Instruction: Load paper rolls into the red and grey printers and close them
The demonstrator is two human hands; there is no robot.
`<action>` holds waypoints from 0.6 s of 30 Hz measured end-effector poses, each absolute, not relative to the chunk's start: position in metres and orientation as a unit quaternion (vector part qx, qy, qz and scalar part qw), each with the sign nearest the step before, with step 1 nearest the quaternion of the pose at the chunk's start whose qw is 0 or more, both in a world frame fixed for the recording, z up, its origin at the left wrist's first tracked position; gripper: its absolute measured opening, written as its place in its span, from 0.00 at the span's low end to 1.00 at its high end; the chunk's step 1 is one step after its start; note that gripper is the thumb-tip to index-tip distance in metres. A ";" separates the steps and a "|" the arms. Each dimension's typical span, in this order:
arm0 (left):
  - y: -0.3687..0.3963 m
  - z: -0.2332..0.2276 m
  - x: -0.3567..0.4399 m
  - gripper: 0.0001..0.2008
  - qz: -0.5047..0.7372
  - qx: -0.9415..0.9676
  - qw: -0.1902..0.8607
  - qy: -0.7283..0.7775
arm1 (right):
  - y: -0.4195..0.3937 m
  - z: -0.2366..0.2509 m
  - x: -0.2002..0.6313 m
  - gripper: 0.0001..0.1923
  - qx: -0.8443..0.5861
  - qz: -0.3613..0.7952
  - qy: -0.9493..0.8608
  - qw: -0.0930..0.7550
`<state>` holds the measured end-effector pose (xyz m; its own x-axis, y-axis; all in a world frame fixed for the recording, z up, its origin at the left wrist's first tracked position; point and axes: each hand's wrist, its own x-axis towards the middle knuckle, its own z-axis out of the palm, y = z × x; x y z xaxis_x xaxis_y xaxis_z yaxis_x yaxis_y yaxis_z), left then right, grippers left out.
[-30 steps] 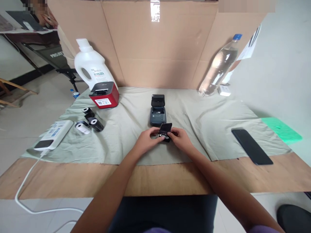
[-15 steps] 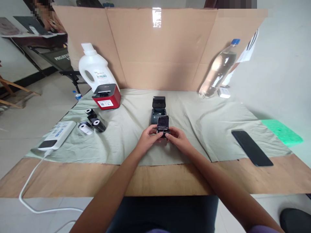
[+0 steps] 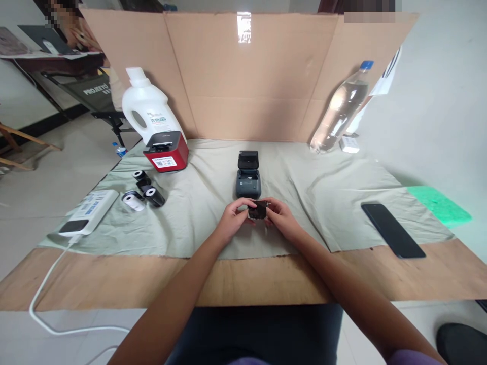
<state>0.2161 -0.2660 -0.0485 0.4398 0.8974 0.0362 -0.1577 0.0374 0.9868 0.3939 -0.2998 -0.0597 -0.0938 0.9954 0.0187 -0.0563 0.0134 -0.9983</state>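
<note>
Between my two hands is a small black hinged case (image 3: 257,210), held just above the cloth. My left hand (image 3: 233,219) grips its left side, the thumb near its face. On the opposite side my right hand (image 3: 280,217) has its fingers closed round the edge. The case's lid lies down, and what is inside it is hidden. Right behind the hands a dark grey mini label printer (image 3: 248,183) stands with its cover raised. Small rolls in black and white (image 3: 148,192) lie in a group to the left.
At the left are a red and black printer (image 3: 167,152), a white jug (image 3: 150,109) and a white power strip (image 3: 89,213) with its cable. A clear bottle (image 3: 342,111) leans at the back right. A phone (image 3: 391,230) lies at the right, before a cardboard screen (image 3: 251,76).
The raised lid of the small black case has come down between my hands. My hands stay almost in place, and more of the label printer's front shows.
</note>
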 end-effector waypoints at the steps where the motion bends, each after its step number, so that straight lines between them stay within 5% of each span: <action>1: -0.266 -0.049 0.216 0.09 0.413 0.564 0.634 0.331 | -0.300 -0.059 0.394 0.19 -0.459 0.531 -0.513 0.495; 8: -0.266 -0.051 0.218 0.28 0.413 0.529 0.653 0.351 | -0.303 -0.057 0.391 0.18 -0.441 0.507 -0.549 0.497; 18: -0.262 -0.051 0.214 0.23 0.372 0.548 0.640 0.390 | -0.302 -0.051 0.385 0.18 -0.440 0.524 -0.528 0.503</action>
